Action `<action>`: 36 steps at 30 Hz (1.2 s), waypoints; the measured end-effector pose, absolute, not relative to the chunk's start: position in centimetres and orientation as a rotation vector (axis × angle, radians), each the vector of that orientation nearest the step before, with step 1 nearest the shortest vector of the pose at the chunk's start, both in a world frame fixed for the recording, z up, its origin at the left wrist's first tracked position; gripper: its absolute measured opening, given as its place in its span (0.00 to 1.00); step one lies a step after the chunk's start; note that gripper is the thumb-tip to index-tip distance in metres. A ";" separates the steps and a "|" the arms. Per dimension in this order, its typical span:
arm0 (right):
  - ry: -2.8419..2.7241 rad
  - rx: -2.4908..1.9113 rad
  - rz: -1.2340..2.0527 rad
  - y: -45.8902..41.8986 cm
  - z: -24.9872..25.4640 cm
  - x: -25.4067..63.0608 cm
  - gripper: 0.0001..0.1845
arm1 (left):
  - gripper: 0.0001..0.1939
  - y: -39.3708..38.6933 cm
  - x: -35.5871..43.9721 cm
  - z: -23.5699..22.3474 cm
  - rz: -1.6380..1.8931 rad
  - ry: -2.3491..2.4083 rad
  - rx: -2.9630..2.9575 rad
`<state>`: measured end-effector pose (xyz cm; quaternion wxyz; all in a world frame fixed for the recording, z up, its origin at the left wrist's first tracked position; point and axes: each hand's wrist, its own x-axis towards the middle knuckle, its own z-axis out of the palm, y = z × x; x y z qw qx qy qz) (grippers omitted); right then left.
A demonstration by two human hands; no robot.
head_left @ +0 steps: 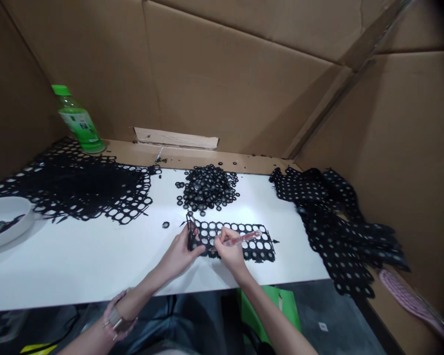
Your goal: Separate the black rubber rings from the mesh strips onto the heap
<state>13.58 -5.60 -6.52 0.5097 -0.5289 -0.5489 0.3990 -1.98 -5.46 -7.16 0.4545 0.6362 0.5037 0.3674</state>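
A black sheet with rows of round holes (257,255) lies on the white table in front of me; some of its holes are filled with dark rings. My left hand (181,251) pinches its left end, which is bent upward. My right hand (230,250) grips a clear pen-like tool with something reddish inside (249,236), held at a slant above the sheet. The tool's tip is hidden by my fingers. Behind the sheet is a heap of small black rings (209,187), and one loose ring (166,225) sits left of my left hand.
Stacked black hole-sheets (77,182) cover the back left, beside a green drink bottle (82,125). A white bowl (25,217) with dark pieces stands far left. More black sheets (329,222) drape over the right edge, near a pink hairbrush (403,293). Cardboard walls (237,84) enclose the table.
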 end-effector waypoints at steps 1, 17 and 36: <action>-1.336 -1.278 0.956 -5.6 -6.5 13.6 0.13 | 0.17 -5.5 -2.0 -7.2 0.914 1.258 1.564; -1.128 -1.189 1.073 -5.3 -7.4 14.2 0.15 | 0.10 -5.5 -1.7 -5.2 0.808 1.253 1.580; -0.604 -0.971 1.267 -5.8 -6.3 15.1 0.19 | 0.23 -7.0 0.9 -4.8 0.748 1.305 1.576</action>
